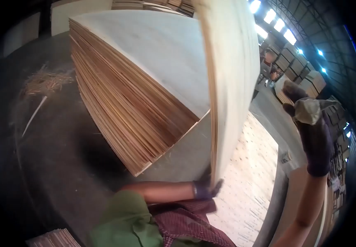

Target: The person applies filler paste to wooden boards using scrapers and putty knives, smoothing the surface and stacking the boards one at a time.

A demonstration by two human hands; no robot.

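In a roofed hall lined with piled boards, we hold a tall, pale wooden panel (232, 78) on edge, its layered side toward us; whether it is one sheet or several together, we cannot tell. Our left grip (206, 189), in a dark glove, is curled at the panel's lower end, pinching its edge between thumb and fingers. Our right grip (313, 131), also gloved in dark fabric, is raised well apart from the panel, with a pale, crumpled piece of material (308, 111) against it; we cannot tell if the fingers are closed on that piece. Left of the panel in the view stands a thick stack of thin wooden sheets (124, 99) with a smooth, whitish top, while a pale, speckled board (250, 177) lies to the panel's lower right. Wood scraps (48, 82) litter the gray floor (46, 152) beyond the stack, near one long, pale strip (34, 116). Another person (268, 68) is in the background, near piled boards (293, 61), beneath bright lights.
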